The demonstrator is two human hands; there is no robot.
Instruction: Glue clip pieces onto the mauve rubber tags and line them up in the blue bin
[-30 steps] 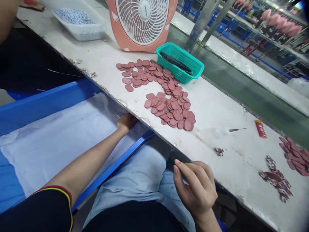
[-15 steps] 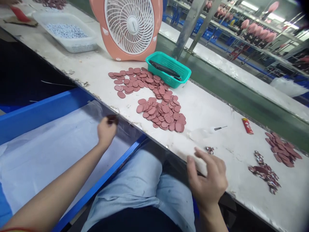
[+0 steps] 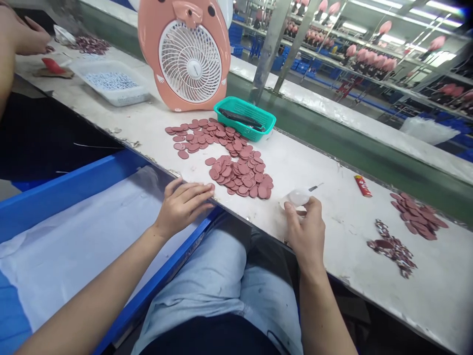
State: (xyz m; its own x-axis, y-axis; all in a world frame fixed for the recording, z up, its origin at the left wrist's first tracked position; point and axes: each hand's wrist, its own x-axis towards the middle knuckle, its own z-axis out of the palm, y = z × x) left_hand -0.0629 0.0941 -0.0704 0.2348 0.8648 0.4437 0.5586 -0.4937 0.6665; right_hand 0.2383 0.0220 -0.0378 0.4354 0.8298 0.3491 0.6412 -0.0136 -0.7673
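Observation:
My left hand (image 3: 186, 203) rests at the table's front edge with its fingers stretched out, just left of a pile of dull-red oval pieces (image 3: 242, 175). No piece can be made out in it. My right hand (image 3: 308, 234) has its thumb and fingers closed around a translucent squeeze bottle (image 3: 296, 197). A thin needle tip (image 3: 314, 188) on a dark base points away from the bottle to the right. Part of the bottle is hidden behind my fingers. Below my left forearm lies a blue bin (image 3: 74, 180) lined with white sheeting.
Behind the ovals stand a pink animal-shaped fan (image 3: 192, 64) and a green basket (image 3: 264, 129) holding a black object. To the right lie a red tube (image 3: 363, 186), more ovals (image 3: 417, 215) and patterned pieces (image 3: 393, 249). A white tray (image 3: 111, 81) and another person's hand (image 3: 31, 37) are at left.
My left hand has moved from over the blue bin to the table edge; the dark piece it held no longer shows in it. My right hand has reached forward and closed on the squeeze bottle.

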